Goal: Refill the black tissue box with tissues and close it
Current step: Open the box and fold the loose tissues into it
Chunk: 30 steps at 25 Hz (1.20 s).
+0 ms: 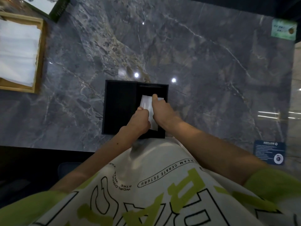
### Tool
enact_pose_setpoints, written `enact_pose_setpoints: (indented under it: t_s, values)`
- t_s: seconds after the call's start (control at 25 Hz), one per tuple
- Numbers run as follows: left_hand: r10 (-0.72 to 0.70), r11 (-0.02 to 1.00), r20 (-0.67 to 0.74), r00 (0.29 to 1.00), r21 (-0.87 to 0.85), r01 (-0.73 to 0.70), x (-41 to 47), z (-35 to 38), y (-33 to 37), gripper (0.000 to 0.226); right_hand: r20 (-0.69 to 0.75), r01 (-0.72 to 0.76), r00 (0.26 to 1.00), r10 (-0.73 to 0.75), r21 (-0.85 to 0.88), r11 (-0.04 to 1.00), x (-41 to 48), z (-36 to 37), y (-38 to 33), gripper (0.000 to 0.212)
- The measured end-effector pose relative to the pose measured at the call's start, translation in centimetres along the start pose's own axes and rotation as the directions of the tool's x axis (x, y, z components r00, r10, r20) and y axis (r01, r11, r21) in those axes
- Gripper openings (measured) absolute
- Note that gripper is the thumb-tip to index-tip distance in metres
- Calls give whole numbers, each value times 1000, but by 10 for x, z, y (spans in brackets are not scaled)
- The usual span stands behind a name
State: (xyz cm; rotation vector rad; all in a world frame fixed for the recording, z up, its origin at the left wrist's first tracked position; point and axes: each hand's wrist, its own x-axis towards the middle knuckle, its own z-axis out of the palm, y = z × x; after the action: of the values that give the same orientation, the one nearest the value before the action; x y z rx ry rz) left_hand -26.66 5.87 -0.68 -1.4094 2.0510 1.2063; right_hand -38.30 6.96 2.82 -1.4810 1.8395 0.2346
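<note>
Tissues: the tissues (pixel 146 101) are a folded white wad in the right half of the black tissue box (pixel 120 108); probably light, limp and easily creased, best taken by the side edges.
Left grip: the left hand (pixel 140 119) is curled, pinching the wad's near-left edge.
Right grip: the right hand (pixel 163 112) lies over the right side with one digit stretched along the top; pinching or pressing, I cannot tell.
Box: open and rigid-looking, just beside the near edge of the marble worktop (pixel 211 70).
Room: bare stone beyond and to the right; a wooden tray (pixel 40 51) holding a white stack (pixel 17 51) sits well apart, far left.
</note>
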Motion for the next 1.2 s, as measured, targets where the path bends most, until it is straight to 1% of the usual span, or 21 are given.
enact_pose_setpoints:
  t_s: [0.16,0.28,0.4,0.48,0.6,0.64,0.76,0.8,0.84,0.92,0.96,1.0,1.08,1.2]
  values:
    - [-14,1000,-5,1000,-8,14,0,0,0,14,18,17,1000,-16,-19,1000,-4,-2,-2,62]
    - [-7,1000,-16,1000,0,7,0,0,0,13,3,25,1000,-25,-2,1000,-5,-2,-1,65]
    - [11,1000,-17,1000,-10,-11,-2,0,0,6,-10,25,1000,-24,16,1000,-7,5,-2,55]
    - [20,1000,-15,1000,-17,-21,-2,1,-2,10,-1,26,1000,-26,-34,999,-10,10,-4,46]
    - [39,999,-7,999,-36,-39,-1,5,-6,26,-13,62,998,-65,-173,983,-15,17,-1,50]
    - [48,998,13,999,-35,-48,-2,5,-6,32,-17,75,997,-81,-202,977,-16,17,0,52]
    - [100,995,8,995,-20,-100,-8,8,-6,55,8,129,991,-132,-267,955,-20,14,2,51]
    - [109,994,7,994,9,-109,-12,7,-4,59,28,153,988,-152,-282,947,-22,14,3,49]
    - [119,992,-3,993,43,-119,-13,10,-3,58,51,176,984,-168,-297,938,-23,15,5,48]
    - [120,987,51,991,105,-125,-15,12,-3,51,85,209,978,-191,-339,917,-25,18,7,46]
    - [109,985,90,990,123,-120,-17,11,-2,47,97,224,975,-202,-369,902,-24,21,8,45]
    - [109,986,97,989,118,-121,-15,14,-4,42,102,234,972,-211,-391,890,-23,22,8,44]
    - [71,992,120,990,98,-83,-10,13,-9,35,103,232,973,-208,-402,885,-21,22,8,41]
    - [92,980,142,986,160,-114,-12,6,-3,32,96,217,976,-195,-400,890,-19,20,7,37]
